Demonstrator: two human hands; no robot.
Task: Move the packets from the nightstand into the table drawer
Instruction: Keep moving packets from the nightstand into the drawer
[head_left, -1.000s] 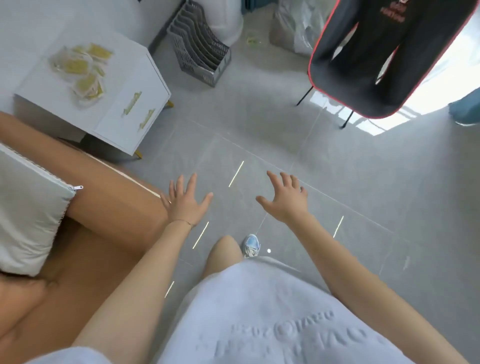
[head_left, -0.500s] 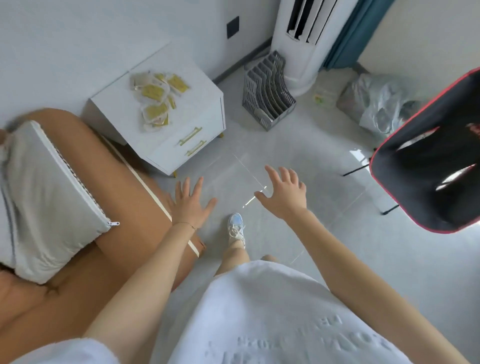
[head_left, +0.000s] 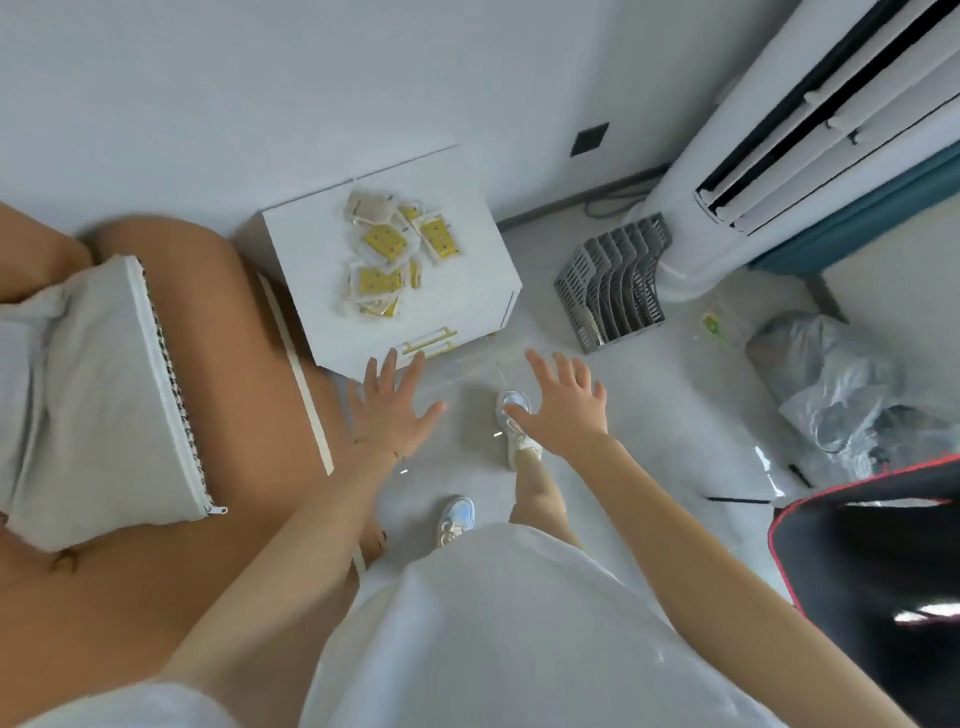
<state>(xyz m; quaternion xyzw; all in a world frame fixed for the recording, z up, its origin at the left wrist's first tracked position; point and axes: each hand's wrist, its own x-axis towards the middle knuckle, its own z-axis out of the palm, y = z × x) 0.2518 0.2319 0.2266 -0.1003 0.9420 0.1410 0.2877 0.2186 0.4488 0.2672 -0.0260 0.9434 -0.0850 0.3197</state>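
Several yellow and clear packets (head_left: 392, 249) lie in a loose heap on top of the white nightstand (head_left: 483, 270), which stands against the wall. Gold handles (head_left: 428, 340) show on its drawer fronts. My left hand (head_left: 389, 410) hovers open, fingers spread, just in front of the nightstand's lower edge. Over the floor to the right, my right hand (head_left: 563, 405) is open too, above my shoe. Neither hand holds anything. No table drawer is in view.
A brown sofa (head_left: 130, 597) with a grey cushion (head_left: 98, 395) fills the left. Right of the nightstand a grey file rack (head_left: 615, 286) sits on the floor beside a white standing air conditioner (head_left: 779, 156). A plastic bag (head_left: 841, 384) and a black chair (head_left: 883, 561) are at right.
The view has swung left and forward, so the nightstand with the packets now lies straight ahead and closer. Both open hands have moved nearer its front.
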